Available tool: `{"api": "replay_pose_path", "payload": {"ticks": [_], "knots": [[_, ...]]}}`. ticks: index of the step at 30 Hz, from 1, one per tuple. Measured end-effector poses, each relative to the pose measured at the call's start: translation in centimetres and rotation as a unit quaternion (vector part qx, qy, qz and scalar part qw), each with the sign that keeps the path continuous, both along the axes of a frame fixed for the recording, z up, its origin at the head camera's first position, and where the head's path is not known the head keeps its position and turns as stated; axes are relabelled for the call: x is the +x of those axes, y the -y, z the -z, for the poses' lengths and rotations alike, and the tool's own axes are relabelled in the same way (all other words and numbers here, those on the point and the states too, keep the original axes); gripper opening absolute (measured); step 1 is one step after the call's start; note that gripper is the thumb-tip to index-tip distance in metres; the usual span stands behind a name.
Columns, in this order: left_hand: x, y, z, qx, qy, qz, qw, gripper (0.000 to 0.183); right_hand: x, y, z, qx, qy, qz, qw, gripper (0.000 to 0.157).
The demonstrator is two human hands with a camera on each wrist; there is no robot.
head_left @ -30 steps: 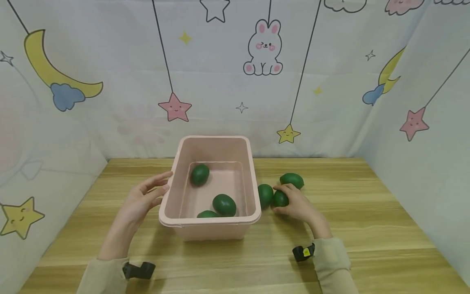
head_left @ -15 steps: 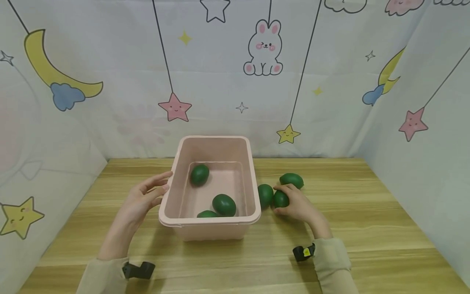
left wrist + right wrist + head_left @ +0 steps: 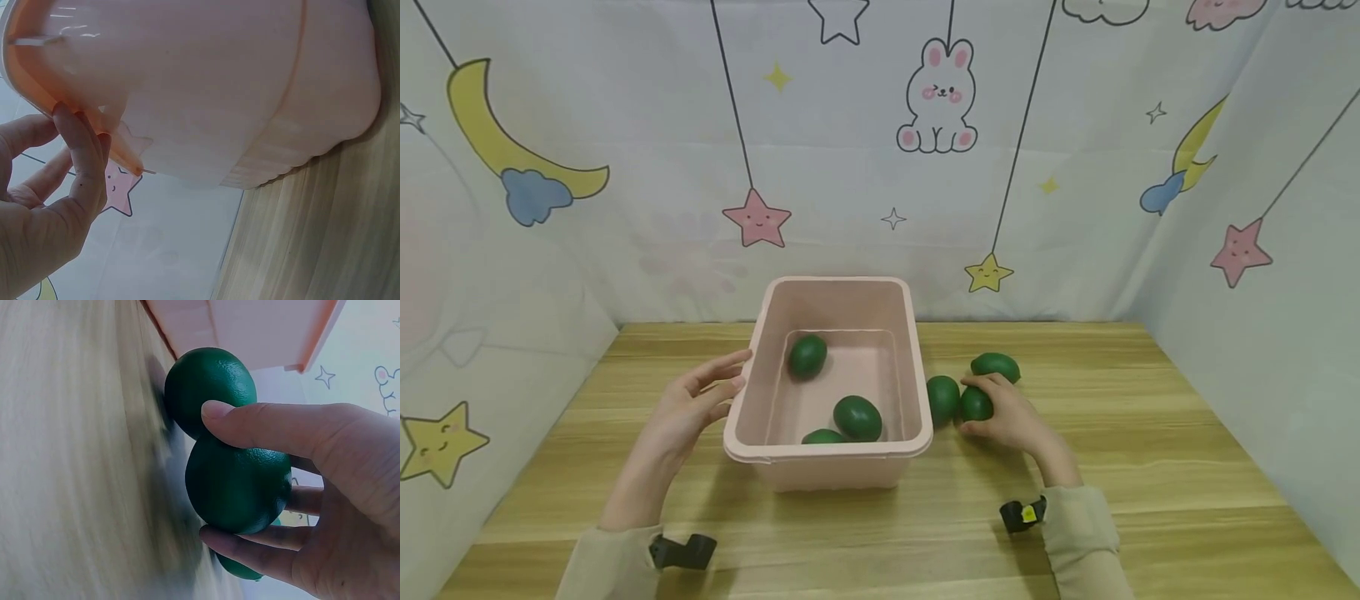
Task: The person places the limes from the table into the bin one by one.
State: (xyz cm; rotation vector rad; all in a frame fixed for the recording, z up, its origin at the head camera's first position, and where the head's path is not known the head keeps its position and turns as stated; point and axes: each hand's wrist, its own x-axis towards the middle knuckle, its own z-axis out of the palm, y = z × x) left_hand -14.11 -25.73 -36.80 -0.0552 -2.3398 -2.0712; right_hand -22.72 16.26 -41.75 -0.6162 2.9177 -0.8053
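Note:
In the head view, my right hand [image 3: 1007,421] curls round a green lime [image 3: 976,404] just right of a pink plastic box. The right wrist view shows my thumb across the top of this lime [image 3: 237,484] and my fingers below it. A second lime [image 3: 942,400] sits between it and the box wall, and a third lime [image 3: 996,367] lies behind my fingers. On the other side, my left hand [image 3: 692,404] touches the left rim of the pink box [image 3: 831,475] from outside. Its fingertips [image 3: 62,112] rest under the rim lip.
Inside the box are a lime [image 3: 807,357] at the back left, another lime [image 3: 857,418] at the front, and one lime [image 3: 823,437] partly hidden by the front rim. Everything stands on a wood-grain table [image 3: 1150,467]. A patterned cloth [image 3: 850,167] hangs behind it.
My right hand and the lime in it have shifted very slightly to the right. The box, the limes in it and my left hand stay in place.

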Motion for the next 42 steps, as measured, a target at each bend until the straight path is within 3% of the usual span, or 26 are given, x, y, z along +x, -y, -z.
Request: {"api": "replay_pose_path", "payload": {"ticks": [10, 42], "knots": [[-0.3, -0.2, 0.1, -0.006, 0.015, -0.001, 0.9999, 0.055, 0.2, -0.5, -1.4, -0.008, -0.012, 0.004, 1.0, 0.069], [0.0, 0.1, 0.0, -0.011, 0.014, -0.008, 0.9998, 0.054, 0.9, 0.3, -5.8, 0.012, -0.07, -0.024, 0.997, 0.068]]}}
